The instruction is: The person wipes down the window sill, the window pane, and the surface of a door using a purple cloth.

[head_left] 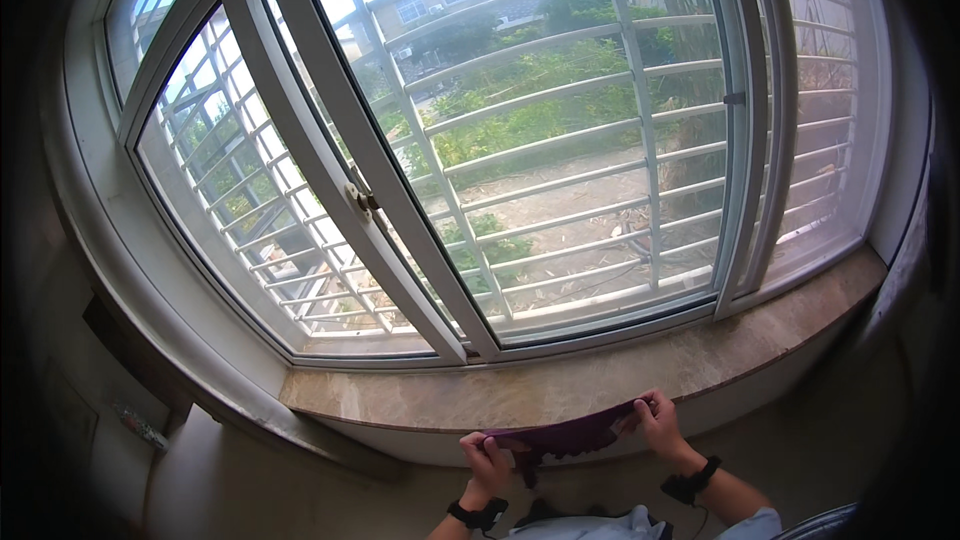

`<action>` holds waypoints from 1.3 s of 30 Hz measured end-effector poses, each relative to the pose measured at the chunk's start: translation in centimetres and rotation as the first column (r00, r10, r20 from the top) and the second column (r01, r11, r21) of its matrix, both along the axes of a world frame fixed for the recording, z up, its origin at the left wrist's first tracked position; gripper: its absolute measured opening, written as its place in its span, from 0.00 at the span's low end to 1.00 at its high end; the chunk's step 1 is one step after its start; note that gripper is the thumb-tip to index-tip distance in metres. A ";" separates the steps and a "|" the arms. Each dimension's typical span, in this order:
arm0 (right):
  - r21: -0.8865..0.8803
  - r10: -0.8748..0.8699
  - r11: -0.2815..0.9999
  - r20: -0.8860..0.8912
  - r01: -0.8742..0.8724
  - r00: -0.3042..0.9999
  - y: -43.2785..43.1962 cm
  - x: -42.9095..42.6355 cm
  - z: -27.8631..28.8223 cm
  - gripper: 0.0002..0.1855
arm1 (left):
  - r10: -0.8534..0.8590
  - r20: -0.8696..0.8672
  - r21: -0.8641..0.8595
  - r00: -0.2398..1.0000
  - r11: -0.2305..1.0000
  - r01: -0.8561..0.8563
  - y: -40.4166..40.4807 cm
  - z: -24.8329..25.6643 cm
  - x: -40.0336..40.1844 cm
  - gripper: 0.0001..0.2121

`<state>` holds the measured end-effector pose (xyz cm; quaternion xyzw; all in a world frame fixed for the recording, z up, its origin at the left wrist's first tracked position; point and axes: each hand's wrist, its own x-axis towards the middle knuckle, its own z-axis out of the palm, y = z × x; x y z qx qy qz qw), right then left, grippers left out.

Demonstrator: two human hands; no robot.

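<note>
A dark purple cloth [574,436] is stretched between my two hands, just off the front edge of the stone windowsill [525,394]. My left hand [489,461] pinches its left end between thumb and fingers. At the other end, slightly higher, my right hand [660,424] grips the upper corner. The lower edge of the cloth hangs loose and ragged, with a longer strip dangling near my left hand. Each wrist wears a black strap with a small device.
Beyond the sill stands a sliding window [570,165] with white frames and a latch [362,201] on the left sash. White security bars [540,165] lie outside the glass. A dark, shiny curved object [817,523] shows at the bottom right.
</note>
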<state>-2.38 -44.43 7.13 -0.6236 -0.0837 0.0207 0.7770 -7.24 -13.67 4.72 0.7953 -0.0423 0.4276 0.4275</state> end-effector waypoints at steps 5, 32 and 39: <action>0.029 -0.032 0.999 0.143 0.028 0.989 -1.0 0.6 5.9 0.05 | -0.167 0.172 0.078 0.971 0.985 0.156 1.2 8.3 4.7 0.09; 0.073 0.447 0.400 0.854 0.914 -0.265 19.2 20.5 45.1 0.25 | -0.009 0.537 0.720 0.844 0.527 -0.452 19.5 44.3 18.0 0.30; 0.208 0.301 0.350 0.898 0.913 -0.320 28.5 25.0 52.0 0.29 | -0.007 0.653 0.677 0.757 0.454 -0.579 21.3 52.1 22.8 0.33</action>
